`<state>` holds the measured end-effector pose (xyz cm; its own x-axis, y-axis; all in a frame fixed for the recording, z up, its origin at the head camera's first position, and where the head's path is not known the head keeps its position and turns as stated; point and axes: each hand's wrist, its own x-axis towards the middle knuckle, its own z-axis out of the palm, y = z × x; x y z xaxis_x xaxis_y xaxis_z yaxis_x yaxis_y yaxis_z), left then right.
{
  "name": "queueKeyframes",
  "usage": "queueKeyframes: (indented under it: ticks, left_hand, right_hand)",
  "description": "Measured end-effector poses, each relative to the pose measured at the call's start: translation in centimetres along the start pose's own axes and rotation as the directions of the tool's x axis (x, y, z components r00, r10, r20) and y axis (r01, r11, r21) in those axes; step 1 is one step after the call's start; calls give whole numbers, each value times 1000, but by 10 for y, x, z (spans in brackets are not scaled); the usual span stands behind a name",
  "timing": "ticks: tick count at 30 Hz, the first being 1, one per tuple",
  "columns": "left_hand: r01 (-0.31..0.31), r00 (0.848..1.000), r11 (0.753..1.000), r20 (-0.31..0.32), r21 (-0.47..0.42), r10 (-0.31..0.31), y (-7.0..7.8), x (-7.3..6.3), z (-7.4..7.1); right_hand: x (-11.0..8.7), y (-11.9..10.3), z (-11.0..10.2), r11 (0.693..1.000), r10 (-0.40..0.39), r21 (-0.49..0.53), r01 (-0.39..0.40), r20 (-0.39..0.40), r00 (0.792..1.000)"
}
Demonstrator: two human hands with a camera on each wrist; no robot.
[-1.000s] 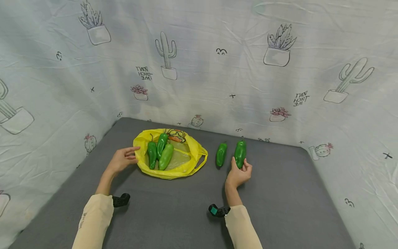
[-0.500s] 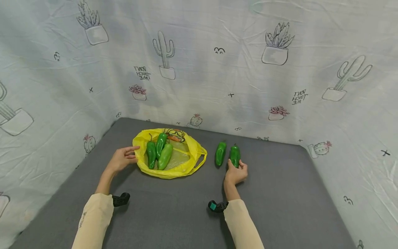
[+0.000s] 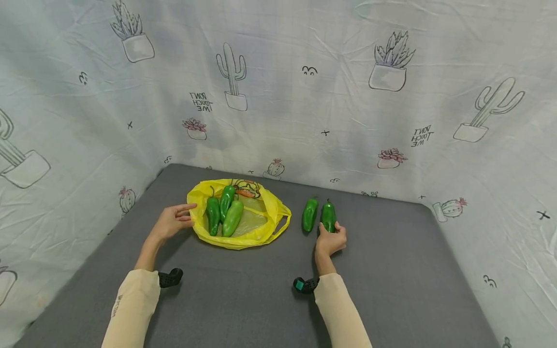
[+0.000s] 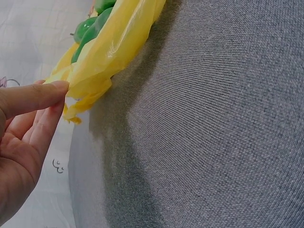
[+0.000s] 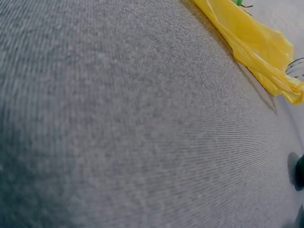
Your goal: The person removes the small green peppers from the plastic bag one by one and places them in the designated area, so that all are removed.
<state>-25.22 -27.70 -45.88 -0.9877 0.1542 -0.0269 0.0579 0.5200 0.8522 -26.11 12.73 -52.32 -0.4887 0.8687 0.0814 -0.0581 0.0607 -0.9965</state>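
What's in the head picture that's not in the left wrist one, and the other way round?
Only head: the right hand gripping one pepper, and a loose pepper beside it.
Only left wrist: the palm side of the left hand.
Both: that hand at the yellow bag's edge, some green peppers inside, and the gray table.

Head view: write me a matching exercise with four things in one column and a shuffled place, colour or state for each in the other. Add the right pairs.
Things
1. Left hand
2. Right hand
3. Bag
4. Palest green pepper

Places, colours, states
A. Yellow, with its mouth open
B. Gripping a dark green pepper
C. Inside, next to darker ones
D. At the left edge of something yellow

Right pairs: 1-D, 2-B, 3-A, 4-C
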Motion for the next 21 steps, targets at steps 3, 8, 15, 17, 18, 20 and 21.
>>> queueKeyframes:
  ticks: [3, 8, 15, 17, 18, 20, 21]
  left_hand:
    - [0, 1000, 1000, 0, -1, 0, 1, 0, 0]
    - [-5, 1000, 1000, -3, 4, 5, 1, 0, 0]
    - [-8, 1000, 1000, -10, 8, 8, 1, 0, 0]
    - [-7, 1000, 1000, -11, 9, 7, 0, 0, 0]
    - [-7, 1000, 1000, -10, 5, 7, 0, 0, 0]
    - [-6, 1000, 1000, -10, 3, 6, -1, 0, 0]
    - [-6, 1000, 1000, -10, 3, 6, -1, 0, 0]
  right_hand:
    - [-2, -3, 1, 1000, 17, -12, -17, -5, 1000]
    - [-3, -4, 4, 998, 11, -66, -12, -21, 1000]
    - [-1, -3, 5, 993, 7, -120, -4, 21, 1000]
    - [-1, -3, 5, 992, 5, -124, -1, 32, 999]
    - [-1, -3, 5, 992, 7, -123, -2, 38, 999]
    - [-2, -3, 4, 992, 8, -126, -2, 46, 999]
    - [-2, -3, 4, 992, 9, -125, -3, 50, 999]
